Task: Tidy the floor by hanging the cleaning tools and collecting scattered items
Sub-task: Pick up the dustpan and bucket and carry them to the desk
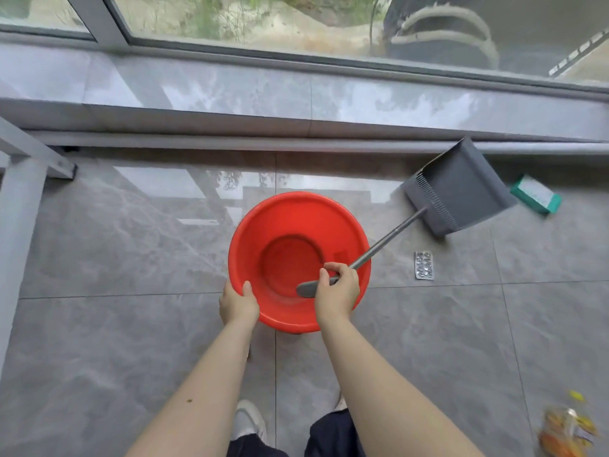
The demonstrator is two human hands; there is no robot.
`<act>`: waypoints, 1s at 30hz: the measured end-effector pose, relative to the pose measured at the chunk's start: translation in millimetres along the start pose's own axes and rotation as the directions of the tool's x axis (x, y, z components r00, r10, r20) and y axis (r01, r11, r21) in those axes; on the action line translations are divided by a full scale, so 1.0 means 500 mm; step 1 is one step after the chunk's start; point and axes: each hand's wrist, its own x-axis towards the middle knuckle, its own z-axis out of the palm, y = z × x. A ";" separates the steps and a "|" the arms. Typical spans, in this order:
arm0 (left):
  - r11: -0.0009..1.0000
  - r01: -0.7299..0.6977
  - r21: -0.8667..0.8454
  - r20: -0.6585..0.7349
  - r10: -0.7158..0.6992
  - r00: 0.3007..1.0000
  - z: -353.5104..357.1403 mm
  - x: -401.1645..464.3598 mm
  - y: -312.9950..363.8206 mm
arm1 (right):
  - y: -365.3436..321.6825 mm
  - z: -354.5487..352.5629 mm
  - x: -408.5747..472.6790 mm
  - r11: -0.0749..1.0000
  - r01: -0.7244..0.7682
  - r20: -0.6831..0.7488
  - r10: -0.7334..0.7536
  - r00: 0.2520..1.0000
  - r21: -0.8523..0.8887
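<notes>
The left hand (238, 305) held the near-left rim of a red basin (280, 225), thumb hooked over the edge. The right hand (337, 290) was curled round the grip of a grey dustpan's (461, 189) long handle, above the basin's right side; the pan itself sat well out beyond that hand, up and to its right. A blister pack (424, 265) lay just right of the right hand, a green box (535, 193) farther off past the pan.

Grey tiled floor (115, 341); window (263, 24) above ledge (230, 90); metal frame (23, 179) left.
</notes>
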 end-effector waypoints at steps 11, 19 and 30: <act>0.832 0.374 -0.410 0.028 -0.398 0.917 0.059 0.076 -0.032 | 0.033 0.020 0.044 0.998 0.005 -0.050 -0.008 0.999 -0.060; 0.900 0.178 -0.398 -0.168 -0.262 0.950 0.074 0.072 -0.031 | 0.032 0.028 0.050 0.997 -0.005 -0.062 0.000 0.998 -0.080; 0.863 0.353 -0.360 0.105 -0.339 0.935 0.092 0.016 -0.088 | 0.017 0.027 0.048 0.996 -0.046 -0.044 0.043 0.998 -0.080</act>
